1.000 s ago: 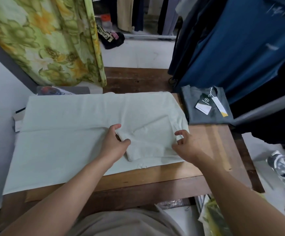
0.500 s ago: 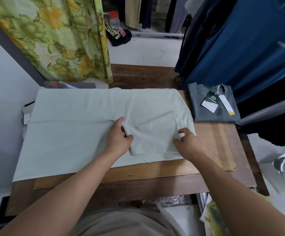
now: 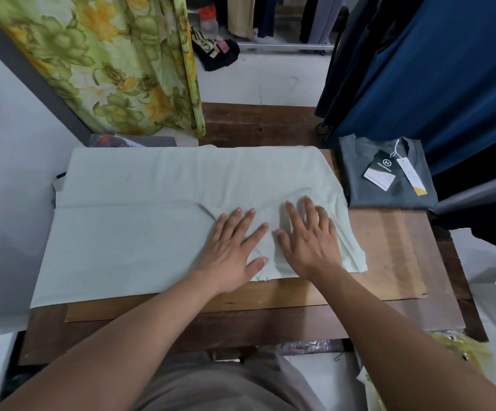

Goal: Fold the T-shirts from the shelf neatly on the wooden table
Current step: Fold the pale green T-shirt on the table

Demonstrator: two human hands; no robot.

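Note:
A pale green T-shirt (image 3: 140, 221) lies spread sideways across the wooden table (image 3: 389, 256), its near long side folded over and its sleeve folded inward at the right end. My left hand (image 3: 232, 247) lies flat with spread fingers on the folded sleeve. My right hand (image 3: 309, 235) lies flat beside it, also pressing the sleeve down. A folded grey T-shirt (image 3: 368, 191) with hang tags (image 3: 380, 173) sits at the table's far right corner.
A green floral curtain (image 3: 107, 63) hangs at the back left. Dark blue garments (image 3: 433, 69) hang at the back right, over the grey shirt. A white wall borders the table's left side. Plastic bags (image 3: 463, 351) lie on the floor at the right.
Both hands pinched the sleeve's edges before and have laid it onto the shirt. Now they lie flat with straight fingers on the sleeve.

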